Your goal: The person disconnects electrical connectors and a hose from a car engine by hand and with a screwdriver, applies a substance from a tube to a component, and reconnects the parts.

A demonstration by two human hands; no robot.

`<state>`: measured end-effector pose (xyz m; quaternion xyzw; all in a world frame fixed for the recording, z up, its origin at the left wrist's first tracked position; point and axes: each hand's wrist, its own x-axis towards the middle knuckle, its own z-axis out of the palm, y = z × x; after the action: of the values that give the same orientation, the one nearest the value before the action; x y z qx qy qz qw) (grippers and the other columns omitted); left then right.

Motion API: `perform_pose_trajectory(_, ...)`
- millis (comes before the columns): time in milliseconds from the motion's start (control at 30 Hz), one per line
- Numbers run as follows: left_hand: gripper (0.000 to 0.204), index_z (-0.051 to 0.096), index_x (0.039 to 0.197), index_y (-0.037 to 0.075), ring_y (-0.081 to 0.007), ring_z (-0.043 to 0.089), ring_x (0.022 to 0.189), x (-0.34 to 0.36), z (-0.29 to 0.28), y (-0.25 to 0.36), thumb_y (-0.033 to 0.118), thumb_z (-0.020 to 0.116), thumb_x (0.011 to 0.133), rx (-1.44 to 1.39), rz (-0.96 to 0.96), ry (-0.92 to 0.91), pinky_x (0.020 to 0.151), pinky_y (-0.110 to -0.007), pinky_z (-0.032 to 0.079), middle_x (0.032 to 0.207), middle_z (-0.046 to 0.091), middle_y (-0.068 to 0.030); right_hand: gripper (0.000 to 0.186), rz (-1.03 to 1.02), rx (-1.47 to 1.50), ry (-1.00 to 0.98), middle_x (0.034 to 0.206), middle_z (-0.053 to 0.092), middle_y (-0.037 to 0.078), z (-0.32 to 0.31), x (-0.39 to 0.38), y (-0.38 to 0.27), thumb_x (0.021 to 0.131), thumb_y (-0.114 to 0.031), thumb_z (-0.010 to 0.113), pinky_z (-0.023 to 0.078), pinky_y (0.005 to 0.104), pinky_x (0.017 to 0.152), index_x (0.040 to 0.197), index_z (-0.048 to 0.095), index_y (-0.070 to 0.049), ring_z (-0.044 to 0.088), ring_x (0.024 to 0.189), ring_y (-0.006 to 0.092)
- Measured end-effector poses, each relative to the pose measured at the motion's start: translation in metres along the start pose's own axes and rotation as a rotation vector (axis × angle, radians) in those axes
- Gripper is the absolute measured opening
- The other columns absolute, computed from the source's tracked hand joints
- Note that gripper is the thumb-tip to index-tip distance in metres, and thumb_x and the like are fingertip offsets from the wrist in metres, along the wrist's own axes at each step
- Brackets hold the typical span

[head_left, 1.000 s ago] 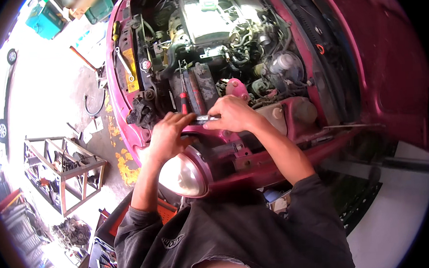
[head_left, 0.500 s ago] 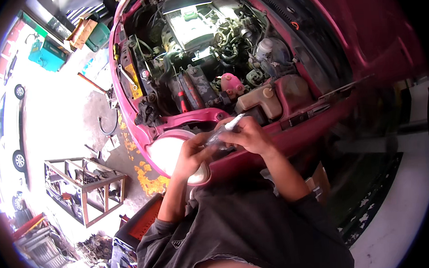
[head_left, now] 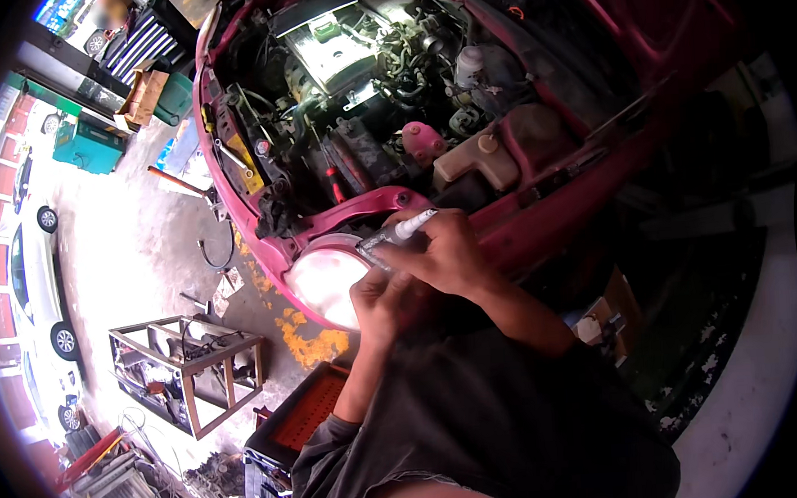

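Note:
A silver-grey squeeze tube with a white cone nozzle is tilted in front of me, its nozzle pointing up and right. My right hand grips it, thumb along the side. Just below, my left hand is closed against the right hand's fingers; whatever its fingertips hold, if anything, is hidden. Both hands are over the front edge of a red car, beside its round headlight. Behind them lies the open engine bay, with a brownish fluid reservoir and a red-handled screwdriver.
A wrench rests on the car's front panel. On the floor to the left stand a metal frame with parts inside and a dark tool cart with an orange tray. Farther left are a teal cabinet and parked white cars.
My left hand has dropped lower along the tube, while my right hand keeps its grip. More of the tube's grey body shows. The whole view has shifted slightly.

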<state>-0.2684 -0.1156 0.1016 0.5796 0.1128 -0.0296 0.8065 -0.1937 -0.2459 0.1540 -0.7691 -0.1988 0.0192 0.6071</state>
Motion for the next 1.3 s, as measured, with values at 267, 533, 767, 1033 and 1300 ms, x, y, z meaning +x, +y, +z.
perform_pose_trajectory(267,0.012,0.068,0.09,-0.003,-0.0045,0.049,0.057,0.005,-0.002,-0.002,0.008,0.064,0.086,0.024,0.042,0.129,0.051,-0.021,0.036,0.067,0.058,0.0011,0.028,-0.145,-0.131,0.101,0.074,0.069,0.009,0.01,0.005,-0.009,0.075,-0.018,0.079,0.052,0.0282,0.062,0.093,0.067,0.001,0.068,0.067,0.015)
perform_pose_trajectory(533,0.013,0.067,0.094,-0.005,-0.0102,0.059,0.071,0.021,0.005,0.005,0.002,0.061,0.085,-0.076,0.098,0.111,0.064,-0.024,0.046,0.079,0.065,-0.0037,0.031,-0.209,-0.263,0.137,0.075,0.067,0.007,0.009,0.008,-0.007,0.072,-0.021,0.081,0.052,0.0317,0.058,0.094,0.068,-0.004,0.068,0.065,0.0219)
perform_pose_trajectory(767,0.028,0.06,0.109,-0.001,-0.0179,0.064,0.084,0.023,0.0,0.019,0.002,0.066,0.082,-0.571,0.011,-0.072,0.071,-0.028,0.052,0.102,0.064,-0.0103,0.04,-0.304,-0.149,-0.021,0.098,0.065,0.011,0.0,0.011,-0.027,0.07,-0.014,0.081,0.052,0.0266,0.061,0.105,0.066,-0.002,0.067,0.077,0.0167)
perform_pose_trajectory(1033,0.042,0.058,0.119,0.001,-0.0188,0.059,0.079,0.022,-0.014,0.01,0.013,0.071,0.081,-0.69,-0.08,-0.312,0.064,-0.027,0.046,0.101,0.063,-0.0097,0.054,-0.15,0.281,-0.053,0.107,0.063,0.013,-0.005,0.007,-0.018,0.081,0.001,0.072,0.053,0.0211,0.065,0.128,0.047,0.002,0.065,0.092,0.0144)
perform_pose_trajectory(1300,0.041,0.054,0.12,-0.001,-0.0187,0.057,0.061,0.027,-0.016,0.018,0.008,0.069,0.082,-0.549,-0.033,-0.239,0.049,-0.024,0.04,0.085,0.063,-0.0143,0.041,-0.168,0.288,-0.056,0.103,0.064,0.014,-0.004,0.011,-0.009,0.084,0.006,0.066,0.056,0.026,0.075,0.122,0.048,0.004,0.066,0.095,0.0178)
